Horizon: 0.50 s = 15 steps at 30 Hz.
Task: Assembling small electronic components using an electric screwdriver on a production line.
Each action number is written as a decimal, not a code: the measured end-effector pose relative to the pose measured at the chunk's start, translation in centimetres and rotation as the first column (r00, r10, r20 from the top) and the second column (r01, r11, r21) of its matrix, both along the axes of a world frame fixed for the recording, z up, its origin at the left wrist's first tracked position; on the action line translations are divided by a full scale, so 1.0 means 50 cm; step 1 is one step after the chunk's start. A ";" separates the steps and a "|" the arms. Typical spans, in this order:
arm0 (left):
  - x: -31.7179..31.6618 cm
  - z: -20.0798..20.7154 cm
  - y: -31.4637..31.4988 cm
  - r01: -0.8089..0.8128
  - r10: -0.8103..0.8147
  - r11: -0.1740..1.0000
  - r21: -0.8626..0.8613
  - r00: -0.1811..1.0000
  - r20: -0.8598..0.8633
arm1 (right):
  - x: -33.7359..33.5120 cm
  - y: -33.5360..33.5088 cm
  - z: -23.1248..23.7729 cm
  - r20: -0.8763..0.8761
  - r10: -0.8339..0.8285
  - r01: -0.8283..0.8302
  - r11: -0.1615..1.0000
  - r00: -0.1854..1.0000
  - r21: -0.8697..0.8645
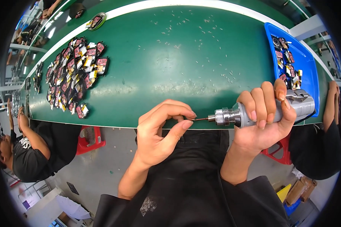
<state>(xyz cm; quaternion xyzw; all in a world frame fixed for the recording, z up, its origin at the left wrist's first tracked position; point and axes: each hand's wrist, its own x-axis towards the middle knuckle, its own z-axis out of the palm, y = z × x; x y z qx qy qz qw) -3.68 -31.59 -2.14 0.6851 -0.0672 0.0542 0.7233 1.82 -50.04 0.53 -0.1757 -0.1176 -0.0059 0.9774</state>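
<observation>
Left hand is curled into a pinch at the bit tip, its hold unclear, while the grey screwdriver is gripped by the right hand, seemingly for alignment.

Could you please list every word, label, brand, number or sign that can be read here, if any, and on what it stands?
None can be read.
White print on the left co-worker's black shirt: too blurred.
Grey electric screwdriver: no legible marking shows.
Heap of small electronic assemblies on the left: any markings are too small.
Pale patch on the wearer's black clothing: no legible letters.
</observation>
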 end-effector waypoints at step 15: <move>0.001 -0.004 -0.005 0.055 -0.056 0.998 -0.042 0.998 -0.019 | -0.001 -0.004 -0.003 -0.016 -0.010 0.010 1.000 1.000 0.012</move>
